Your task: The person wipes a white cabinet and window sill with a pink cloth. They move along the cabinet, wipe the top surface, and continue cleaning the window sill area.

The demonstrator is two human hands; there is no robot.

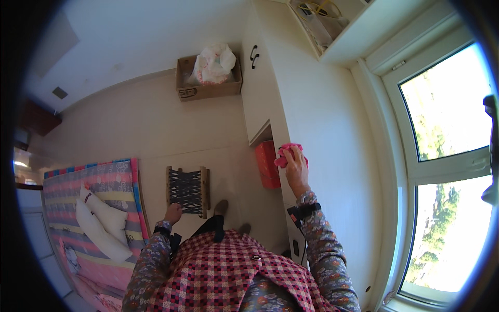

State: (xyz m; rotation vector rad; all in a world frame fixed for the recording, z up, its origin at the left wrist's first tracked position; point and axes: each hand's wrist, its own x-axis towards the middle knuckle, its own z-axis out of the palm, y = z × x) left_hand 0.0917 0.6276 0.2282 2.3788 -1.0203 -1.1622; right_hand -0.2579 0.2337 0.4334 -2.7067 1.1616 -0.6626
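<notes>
My right hand (297,171) grips a crumpled pink cloth (287,152) at the front edge of a long white countertop (331,128). The cloth rests against that edge, partly covered by my fingers. My left hand (173,213) hangs low in front of me with its fingers curled in and nothing visible in them. In the picture it lies beside a wooden-framed folding stool (187,191) with a dark woven seat, which stands on the floor.
Below the counter a red box (268,163) sits in an open recess. A cardboard box (210,91) with a white plastic bag (214,64) stands by the white cabinet (257,85). Left is a bed (105,175) with pillows (101,230); right, a window (448,109).
</notes>
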